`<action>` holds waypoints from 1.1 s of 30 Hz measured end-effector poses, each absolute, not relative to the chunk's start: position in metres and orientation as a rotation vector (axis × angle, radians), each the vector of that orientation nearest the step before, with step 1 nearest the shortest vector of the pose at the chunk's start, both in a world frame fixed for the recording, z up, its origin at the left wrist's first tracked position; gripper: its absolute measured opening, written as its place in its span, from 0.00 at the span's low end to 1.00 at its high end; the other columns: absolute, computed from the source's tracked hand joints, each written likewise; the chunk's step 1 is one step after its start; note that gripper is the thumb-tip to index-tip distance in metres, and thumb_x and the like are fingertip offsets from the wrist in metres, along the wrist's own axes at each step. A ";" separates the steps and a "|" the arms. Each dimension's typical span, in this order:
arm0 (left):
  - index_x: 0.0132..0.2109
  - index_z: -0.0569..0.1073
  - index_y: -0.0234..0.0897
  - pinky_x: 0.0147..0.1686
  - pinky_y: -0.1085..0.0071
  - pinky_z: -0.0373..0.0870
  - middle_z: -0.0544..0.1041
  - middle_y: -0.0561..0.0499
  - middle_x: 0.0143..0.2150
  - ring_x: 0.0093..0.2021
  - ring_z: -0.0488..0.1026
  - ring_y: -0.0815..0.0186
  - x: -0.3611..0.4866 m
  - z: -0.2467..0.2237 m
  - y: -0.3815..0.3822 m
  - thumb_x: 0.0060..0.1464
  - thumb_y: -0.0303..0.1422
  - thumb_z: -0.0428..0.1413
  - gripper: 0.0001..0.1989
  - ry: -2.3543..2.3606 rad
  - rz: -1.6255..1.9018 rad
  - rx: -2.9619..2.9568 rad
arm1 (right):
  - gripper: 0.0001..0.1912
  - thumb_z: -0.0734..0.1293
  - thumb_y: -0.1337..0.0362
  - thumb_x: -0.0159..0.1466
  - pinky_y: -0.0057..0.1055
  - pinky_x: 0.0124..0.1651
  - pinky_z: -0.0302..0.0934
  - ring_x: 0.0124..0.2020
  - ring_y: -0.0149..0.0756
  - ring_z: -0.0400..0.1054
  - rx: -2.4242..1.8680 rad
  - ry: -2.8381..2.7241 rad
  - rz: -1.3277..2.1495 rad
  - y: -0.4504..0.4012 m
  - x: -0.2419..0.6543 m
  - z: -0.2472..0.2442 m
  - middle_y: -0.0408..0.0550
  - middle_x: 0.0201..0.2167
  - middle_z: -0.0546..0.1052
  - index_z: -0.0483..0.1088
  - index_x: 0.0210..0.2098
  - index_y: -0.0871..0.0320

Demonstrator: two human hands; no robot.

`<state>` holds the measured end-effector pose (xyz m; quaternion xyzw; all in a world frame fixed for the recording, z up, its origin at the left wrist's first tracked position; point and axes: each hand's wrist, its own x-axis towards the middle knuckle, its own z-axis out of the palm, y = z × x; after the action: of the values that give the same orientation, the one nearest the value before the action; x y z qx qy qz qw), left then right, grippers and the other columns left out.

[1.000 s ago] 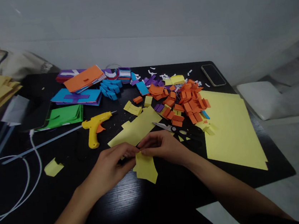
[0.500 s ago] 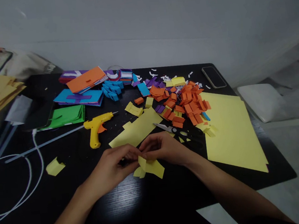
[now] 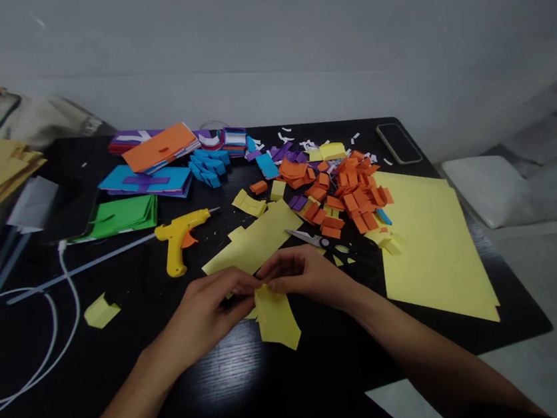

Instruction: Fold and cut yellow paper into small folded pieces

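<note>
A small folded yellow paper piece [image 3: 277,316] hangs between my two hands over the black table. My left hand [image 3: 221,299] is closed on its upper left edge, fingertips pinched. From the right, my right hand [image 3: 303,274] pinches the top of the same piece, and the fingertips of both hands nearly meet. Just beyond them lies a cut yellow strip [image 3: 262,238]. Scissors [image 3: 320,240] with dark handles rest beyond my right hand. A yellow glue gun [image 3: 176,244] lies on its side to the left.
Orange folded pieces [image 3: 357,193] are heaped behind the scissors. Yellow sheets [image 3: 434,251] lie at the right, a phone [image 3: 398,143] behind them. Stacked blue paper [image 3: 144,180] and green paper [image 3: 125,215] stand at the back left. A white cable [image 3: 74,292] curls near a small yellow piece [image 3: 102,311].
The yellow piece between my hands has turned, and its broad face now hangs lower toward me. Both hands have barely moved.
</note>
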<state>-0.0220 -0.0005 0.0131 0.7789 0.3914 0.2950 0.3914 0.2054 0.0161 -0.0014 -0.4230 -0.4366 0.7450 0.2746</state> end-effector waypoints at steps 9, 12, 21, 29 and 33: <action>0.43 0.79 0.39 0.34 0.79 0.77 0.82 0.55 0.34 0.32 0.80 0.70 -0.021 0.012 -0.001 0.59 0.24 0.62 0.07 0.992 0.794 1.992 | 0.09 0.77 0.63 0.56 0.36 0.45 0.68 0.35 0.36 0.78 -1.145 -1.233 1.942 0.016 0.204 -0.002 0.45 0.33 0.83 0.81 0.37 0.57; 0.44 0.79 0.39 0.34 0.79 0.77 0.83 0.54 0.35 0.32 0.80 0.70 -0.020 0.012 -0.001 0.59 0.24 0.62 0.07 0.993 0.808 1.992 | 0.09 0.77 0.64 0.55 0.34 0.44 0.68 0.34 0.35 0.77 -1.141 -1.215 1.960 0.017 0.204 -0.001 0.45 0.32 0.83 0.81 0.37 0.58; 0.45 0.79 0.40 0.36 0.77 0.77 0.84 0.52 0.39 0.36 0.81 0.69 -0.022 0.011 -0.001 0.60 0.23 0.61 0.09 0.964 0.779 1.982 | 0.09 0.76 0.66 0.55 0.33 0.43 0.66 0.34 0.34 0.76 -1.144 -1.185 1.995 0.016 0.205 0.001 0.45 0.32 0.83 0.81 0.37 0.58; 0.46 0.79 0.40 0.37 0.78 0.76 0.83 0.53 0.40 0.37 0.81 0.69 -0.024 0.011 -0.002 0.62 0.25 0.60 0.08 0.950 0.765 2.013 | 0.09 0.76 0.64 0.55 0.33 0.41 0.64 0.33 0.35 0.75 -1.199 -1.181 1.987 0.017 0.203 0.004 0.44 0.31 0.83 0.81 0.36 0.58; 0.47 0.78 0.40 0.37 0.78 0.76 0.83 0.52 0.41 0.38 0.81 0.69 -0.025 0.011 -0.003 0.63 0.25 0.60 0.07 0.948 0.799 2.049 | 0.08 0.74 0.62 0.57 0.34 0.41 0.64 0.33 0.36 0.74 -1.217 -1.252 1.945 0.017 0.203 0.007 0.45 0.31 0.82 0.82 0.36 0.58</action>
<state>-0.0252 -0.0030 0.0111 0.7965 0.3688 0.3106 0.3648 0.2034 0.0172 0.0065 -0.4494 -0.4625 0.7184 0.2607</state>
